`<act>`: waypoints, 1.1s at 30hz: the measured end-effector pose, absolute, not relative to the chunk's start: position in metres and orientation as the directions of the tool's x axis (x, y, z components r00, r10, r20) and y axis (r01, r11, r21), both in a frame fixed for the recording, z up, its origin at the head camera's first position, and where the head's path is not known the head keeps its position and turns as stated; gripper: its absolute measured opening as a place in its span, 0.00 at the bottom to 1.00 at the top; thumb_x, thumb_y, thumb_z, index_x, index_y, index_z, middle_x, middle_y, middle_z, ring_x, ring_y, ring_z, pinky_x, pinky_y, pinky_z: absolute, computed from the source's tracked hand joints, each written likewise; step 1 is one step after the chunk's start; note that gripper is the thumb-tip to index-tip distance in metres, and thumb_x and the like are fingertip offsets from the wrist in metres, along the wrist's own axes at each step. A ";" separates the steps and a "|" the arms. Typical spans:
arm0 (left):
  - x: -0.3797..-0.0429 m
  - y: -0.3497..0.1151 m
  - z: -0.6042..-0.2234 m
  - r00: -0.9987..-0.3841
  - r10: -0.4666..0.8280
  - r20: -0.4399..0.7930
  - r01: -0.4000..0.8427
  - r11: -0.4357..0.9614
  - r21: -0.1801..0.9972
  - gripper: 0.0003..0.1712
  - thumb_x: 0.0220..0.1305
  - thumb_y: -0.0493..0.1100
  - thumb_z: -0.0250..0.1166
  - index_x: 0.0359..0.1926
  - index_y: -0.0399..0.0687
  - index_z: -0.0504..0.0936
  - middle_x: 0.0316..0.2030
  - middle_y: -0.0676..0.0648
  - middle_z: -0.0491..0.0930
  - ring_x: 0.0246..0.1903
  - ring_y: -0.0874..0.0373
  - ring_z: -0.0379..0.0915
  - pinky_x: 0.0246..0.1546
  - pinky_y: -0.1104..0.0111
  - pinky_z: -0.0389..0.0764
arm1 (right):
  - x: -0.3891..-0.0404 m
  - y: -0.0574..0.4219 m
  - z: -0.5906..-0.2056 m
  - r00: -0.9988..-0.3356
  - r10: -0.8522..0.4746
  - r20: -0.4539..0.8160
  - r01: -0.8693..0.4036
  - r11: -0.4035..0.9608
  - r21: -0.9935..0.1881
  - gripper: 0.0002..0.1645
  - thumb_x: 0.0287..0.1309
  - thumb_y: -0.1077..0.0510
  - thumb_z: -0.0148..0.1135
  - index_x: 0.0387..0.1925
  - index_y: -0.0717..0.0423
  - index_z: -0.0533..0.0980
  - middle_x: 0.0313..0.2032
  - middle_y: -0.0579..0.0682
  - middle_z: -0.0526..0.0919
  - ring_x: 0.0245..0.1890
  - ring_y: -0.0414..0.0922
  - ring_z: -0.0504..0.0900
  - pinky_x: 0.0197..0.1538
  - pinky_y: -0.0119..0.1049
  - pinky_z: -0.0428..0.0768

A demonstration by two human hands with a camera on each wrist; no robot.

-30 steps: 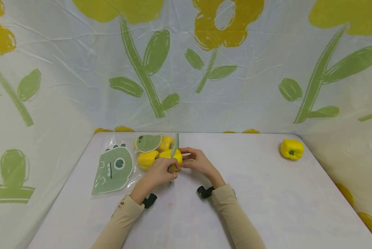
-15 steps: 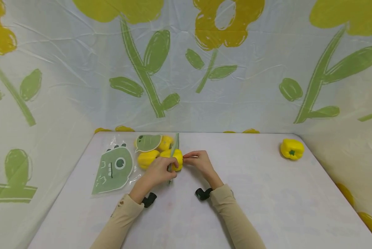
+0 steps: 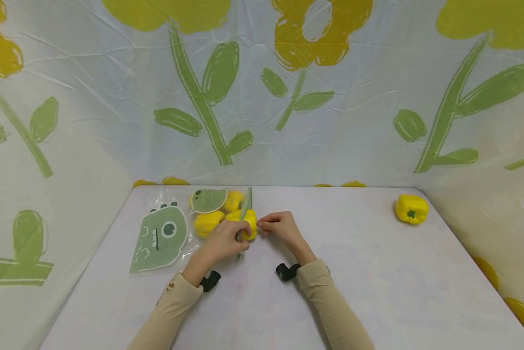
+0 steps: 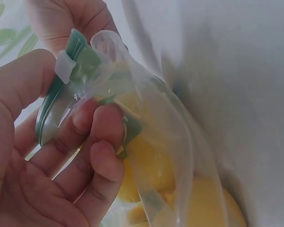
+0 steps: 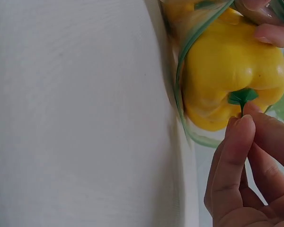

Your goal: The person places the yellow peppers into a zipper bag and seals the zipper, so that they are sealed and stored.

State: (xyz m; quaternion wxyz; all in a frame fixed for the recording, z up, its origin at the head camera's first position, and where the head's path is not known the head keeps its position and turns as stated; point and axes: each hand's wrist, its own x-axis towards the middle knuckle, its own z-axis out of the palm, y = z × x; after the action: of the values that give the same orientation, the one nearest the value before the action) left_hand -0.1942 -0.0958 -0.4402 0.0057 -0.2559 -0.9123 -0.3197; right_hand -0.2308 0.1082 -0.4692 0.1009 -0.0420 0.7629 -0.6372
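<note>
A clear zip bag (image 3: pixel 161 238) with green monster prints lies on its side at the left, its green-edged mouth facing right. Several yellow bell peppers (image 3: pixel 209 223) are inside. My left hand (image 3: pixel 224 239) grips the mouth's edge, thumb beside the white slider (image 4: pixel 65 67), fingers curled round the green zip strip (image 4: pixel 49 109). Another yellow bell pepper (image 5: pixel 232 66) sits in the opening, stem end outward. My right hand (image 3: pixel 284 229) pinches its green stem (image 5: pixel 243 96) between thumb and fingertips. In the right wrist view, left fingertips (image 5: pixel 274 35) overlap the pepper's top.
One more yellow bell pepper (image 3: pixel 411 210) lies at the far right of the white table (image 3: pixel 353 272). A flower-printed cloth (image 3: pixel 349 121) hangs behind and at both sides. Dark wrist cameras (image 3: pixel 286 272) sit below both hands.
My right hand's fingers have gone from spread beside the pepper to pinched together at its stem, and the hand drew slightly right. My left hand keeps its grip on the bag.
</note>
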 end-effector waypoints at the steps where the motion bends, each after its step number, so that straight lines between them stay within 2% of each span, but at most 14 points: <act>1: -0.194 -0.096 -0.440 -0.867 0.465 0.179 0.475 0.662 0.579 0.09 0.47 0.35 0.70 0.32 0.51 0.82 0.20 0.58 0.72 0.21 0.63 0.65 0.26 0.69 0.69 | -0.228 0.108 -0.463 -0.974 -0.203 -0.097 0.058 0.191 -0.980 0.12 0.56 0.63 0.70 0.38 0.70 0.84 0.34 0.66 0.86 0.29 0.57 0.82 0.37 0.34 0.80; 3: -0.194 -0.095 -0.441 -0.866 0.466 0.183 0.479 0.662 0.576 0.09 0.47 0.35 0.69 0.32 0.51 0.82 0.20 0.59 0.72 0.20 0.63 0.65 0.26 0.69 0.69 | -0.228 0.107 -0.459 -0.971 -0.222 -0.092 0.047 0.200 -0.979 0.12 0.56 0.64 0.69 0.38 0.72 0.84 0.34 0.68 0.85 0.32 0.63 0.81 0.38 0.36 0.80; 5: -0.194 -0.095 -0.441 -0.864 0.470 0.183 0.482 0.662 0.574 0.09 0.47 0.35 0.69 0.32 0.51 0.82 0.20 0.59 0.72 0.20 0.63 0.65 0.25 0.69 0.69 | -0.227 0.105 -0.459 -0.971 -0.220 -0.088 0.043 0.203 -0.978 0.12 0.56 0.64 0.69 0.38 0.73 0.84 0.33 0.67 0.85 0.32 0.64 0.81 0.39 0.37 0.81; 7: -0.193 -0.094 -0.440 -0.862 0.474 0.179 0.482 0.659 0.578 0.09 0.47 0.35 0.68 0.32 0.50 0.82 0.21 0.59 0.73 0.20 0.63 0.65 0.25 0.69 0.69 | -0.227 0.102 -0.463 -0.976 -0.204 -0.075 0.032 0.205 -0.978 0.11 0.56 0.64 0.70 0.37 0.72 0.84 0.31 0.64 0.86 0.29 0.59 0.82 0.38 0.37 0.81; 11: -0.193 -0.092 -0.440 -0.857 0.482 0.182 0.493 0.664 0.563 0.09 0.46 0.35 0.67 0.33 0.48 0.83 0.21 0.59 0.73 0.20 0.63 0.65 0.25 0.69 0.68 | -0.228 0.095 -0.473 -0.986 -0.158 -0.045 0.011 0.210 -0.978 0.08 0.54 0.64 0.71 0.34 0.68 0.86 0.27 0.56 0.87 0.24 0.44 0.81 0.34 0.35 0.81; 17: -0.192 -0.093 -0.443 -0.853 0.486 0.191 0.503 0.671 0.545 0.11 0.45 0.35 0.66 0.34 0.46 0.83 0.18 0.59 0.70 0.19 0.63 0.63 0.24 0.70 0.67 | -0.225 0.088 -0.474 -0.991 -0.134 -0.012 -0.021 0.242 -0.970 0.05 0.54 0.65 0.69 0.33 0.65 0.86 0.29 0.52 0.87 0.26 0.43 0.84 0.32 0.34 0.80; 19: -0.192 -0.093 -0.442 -0.852 0.486 0.193 0.505 0.668 0.547 0.11 0.45 0.35 0.66 0.34 0.47 0.83 0.18 0.59 0.70 0.19 0.63 0.63 0.23 0.70 0.66 | -0.224 0.087 -0.472 -0.989 -0.144 -0.009 -0.026 0.239 -0.971 0.06 0.55 0.66 0.68 0.35 0.65 0.86 0.31 0.54 0.88 0.30 0.46 0.85 0.36 0.37 0.81; 22: -0.191 -0.094 -0.440 -0.857 0.477 0.196 0.500 0.674 0.544 0.11 0.46 0.35 0.67 0.35 0.47 0.83 0.17 0.59 0.69 0.18 0.63 0.62 0.23 0.70 0.65 | -0.223 0.087 -0.470 -0.985 -0.170 0.001 -0.037 0.206 -0.978 0.09 0.57 0.67 0.65 0.39 0.68 0.85 0.35 0.58 0.88 0.34 0.53 0.86 0.43 0.48 0.82; 26: -0.191 -0.094 -0.439 -0.864 0.463 0.196 0.489 0.684 0.541 0.11 0.46 0.36 0.67 0.35 0.48 0.83 0.17 0.58 0.70 0.18 0.62 0.62 0.23 0.69 0.64 | -0.224 0.086 -0.467 -0.980 -0.197 0.003 -0.032 0.147 -0.989 0.11 0.57 0.69 0.64 0.40 0.73 0.83 0.36 0.63 0.87 0.33 0.55 0.86 0.47 0.58 0.80; 28: -0.191 -0.093 -0.440 -0.864 0.467 0.189 0.488 0.687 0.539 0.11 0.46 0.36 0.67 0.35 0.47 0.83 0.18 0.59 0.70 0.19 0.62 0.63 0.24 0.69 0.65 | -0.224 0.085 -0.466 -0.981 -0.194 -0.003 -0.024 0.135 -0.991 0.10 0.55 0.71 0.64 0.39 0.74 0.83 0.34 0.62 0.87 0.30 0.51 0.85 0.45 0.55 0.81; 33: -0.192 -0.092 -0.442 -0.858 0.479 0.185 0.498 0.690 0.525 0.10 0.46 0.37 0.67 0.34 0.47 0.84 0.18 0.59 0.70 0.20 0.62 0.64 0.25 0.68 0.66 | -0.223 0.079 -0.470 -0.989 -0.148 0.011 -0.034 0.152 -0.988 0.08 0.52 0.72 0.63 0.35 0.69 0.85 0.30 0.54 0.87 0.27 0.39 0.82 0.36 0.36 0.80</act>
State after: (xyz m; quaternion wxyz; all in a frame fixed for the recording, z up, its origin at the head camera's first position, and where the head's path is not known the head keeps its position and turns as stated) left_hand -0.1919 -0.0916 -0.4417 0.0167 -0.2656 -0.9191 -0.2905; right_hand -0.2227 0.0793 -0.4703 0.0441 -0.0602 0.7575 -0.6485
